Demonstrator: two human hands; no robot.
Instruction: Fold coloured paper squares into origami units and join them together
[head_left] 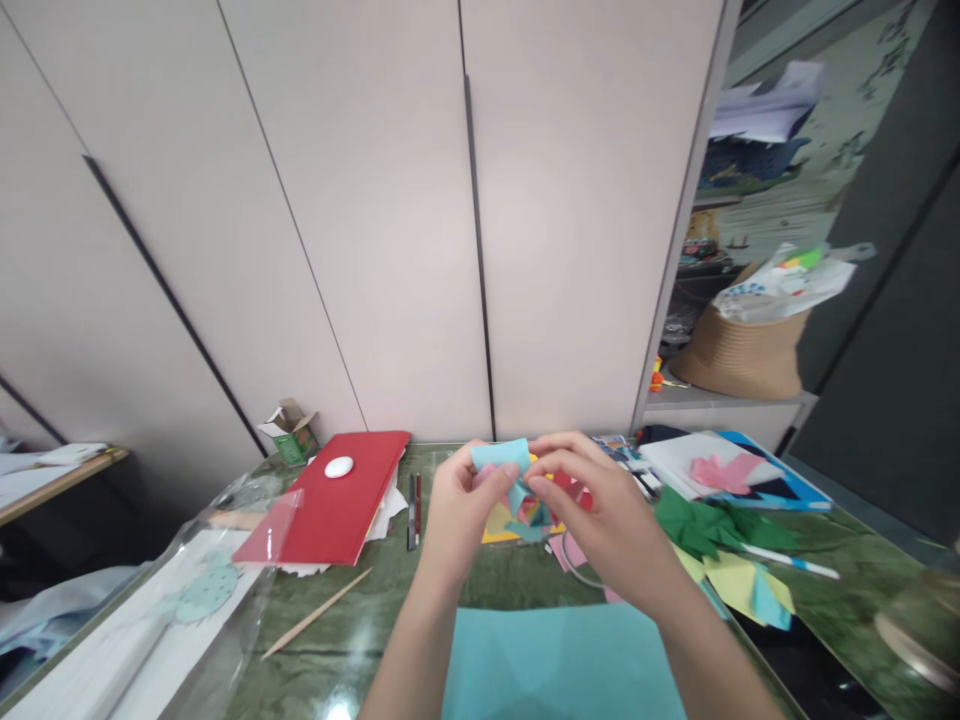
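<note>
A small curled piece of light blue paper (500, 455) is held up over the table in front of me. My left hand (456, 510) pinches it between thumb and fingers from the left. At its right edge, the fingertips of my right hand (604, 515) are drawn together on the paper. A bit of pink shows by my left thumb. Colourful paper scraps (525, 525) in yellow, teal and red lie behind and below my hands, partly hidden by them. A large light blue sheet (559, 665) lies flat between my forearms.
A red folder (330, 510) bears a white oval object (339, 467). A wooden stick (317, 612) and two pens (414, 510) lie on the left. Clear plastic (247, 560) covers white paper. Green paper (705, 525), yellow pieces (739, 585) and a white pen (795, 563) are at right.
</note>
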